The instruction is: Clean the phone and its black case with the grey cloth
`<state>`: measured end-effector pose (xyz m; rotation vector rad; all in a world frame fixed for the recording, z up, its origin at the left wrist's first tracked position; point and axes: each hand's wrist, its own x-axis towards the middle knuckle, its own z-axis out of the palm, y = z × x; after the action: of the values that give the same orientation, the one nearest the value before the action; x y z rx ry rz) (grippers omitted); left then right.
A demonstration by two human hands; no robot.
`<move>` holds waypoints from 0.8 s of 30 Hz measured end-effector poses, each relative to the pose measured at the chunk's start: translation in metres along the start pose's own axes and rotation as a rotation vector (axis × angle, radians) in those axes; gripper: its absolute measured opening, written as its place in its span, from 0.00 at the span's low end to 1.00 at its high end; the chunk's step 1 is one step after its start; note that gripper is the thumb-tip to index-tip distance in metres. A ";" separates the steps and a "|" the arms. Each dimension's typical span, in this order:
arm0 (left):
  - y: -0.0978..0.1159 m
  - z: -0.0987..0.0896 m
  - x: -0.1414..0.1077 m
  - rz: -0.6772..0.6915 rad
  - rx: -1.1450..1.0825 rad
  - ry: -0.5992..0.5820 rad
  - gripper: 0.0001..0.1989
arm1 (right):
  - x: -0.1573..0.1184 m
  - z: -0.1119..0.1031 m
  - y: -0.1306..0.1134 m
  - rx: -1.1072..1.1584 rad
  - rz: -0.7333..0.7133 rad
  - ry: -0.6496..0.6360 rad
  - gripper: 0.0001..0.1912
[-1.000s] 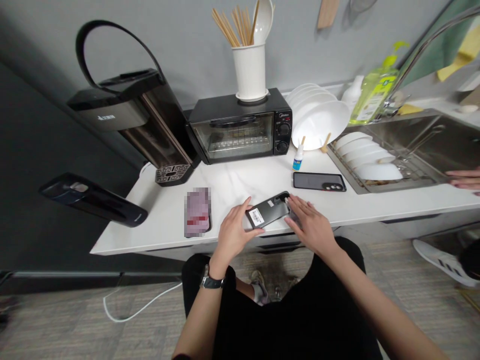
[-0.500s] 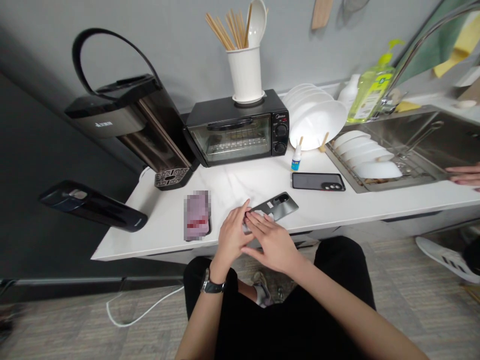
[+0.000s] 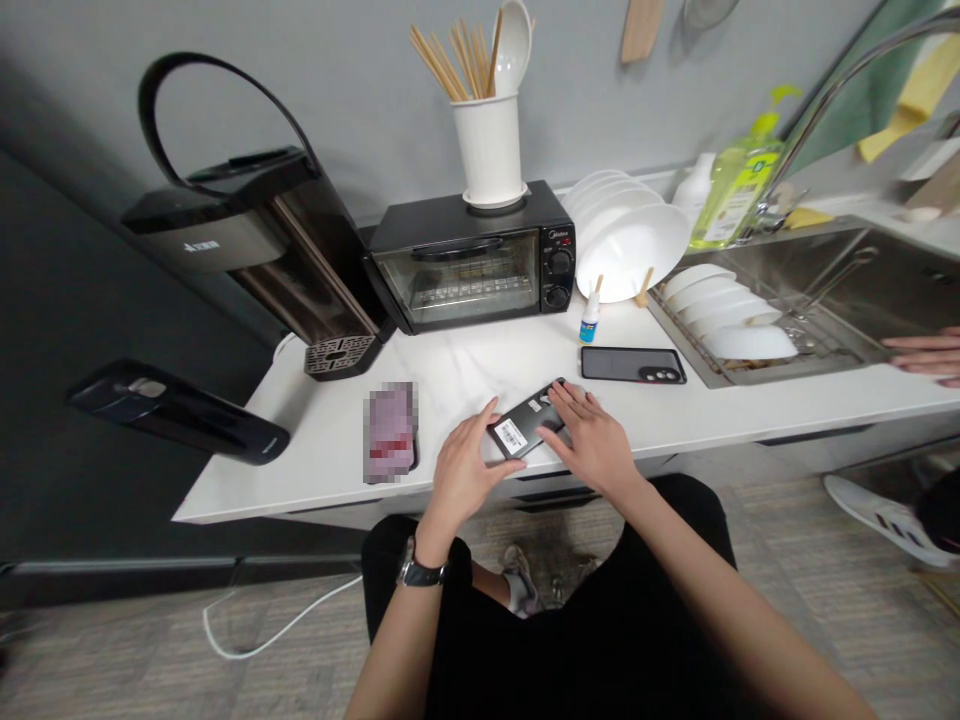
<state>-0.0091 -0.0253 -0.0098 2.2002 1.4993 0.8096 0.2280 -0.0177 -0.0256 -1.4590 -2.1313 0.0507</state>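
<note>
A dark grey phone (image 3: 536, 432) lies slantwise near the counter's front edge, its back up, with a white barcode sticker (image 3: 511, 436) at the near-left end. My left hand (image 3: 465, 465) frames that end, thumb and forefinger spread along its edges. Across the camera end rests my right hand (image 3: 592, 435), fingers stretched out flat and thumb apart. A small pale patch shows by its fingertips; I cannot make out what it is. To the right is a second phone in a dark case (image 3: 634, 365). A pinkish phone, its surface pixelated (image 3: 390, 435), lies left of my hands.
Behind stand a black toaster oven (image 3: 469, 275), a small white-and-blue bottle (image 3: 589, 322) and white plates (image 3: 634, 250). A water dispenser (image 3: 274, 270) and a tilted dark flask (image 3: 180, 412) are left. Another person's hand (image 3: 926, 355) is at the sink (image 3: 885, 270).
My right hand has slid right and away along the phone, from the sticker end to the camera end. The barcode sticker is uncovered. My left hand stays by the near-left end.
</note>
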 end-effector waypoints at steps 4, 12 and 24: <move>-0.002 0.001 -0.002 0.005 -0.018 0.006 0.47 | 0.009 0.014 -0.042 0.079 -0.039 -0.024 0.34; -0.004 0.000 -0.003 0.000 -0.022 -0.018 0.46 | -0.024 0.003 -0.071 0.201 -0.173 -0.139 0.32; -0.002 0.001 0.001 0.034 -0.026 -0.034 0.46 | 0.016 0.006 -0.011 0.028 -0.028 -0.066 0.30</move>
<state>-0.0101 -0.0240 -0.0113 2.2148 1.4317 0.7940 0.2114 -0.0063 -0.0204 -1.4299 -2.1940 0.1196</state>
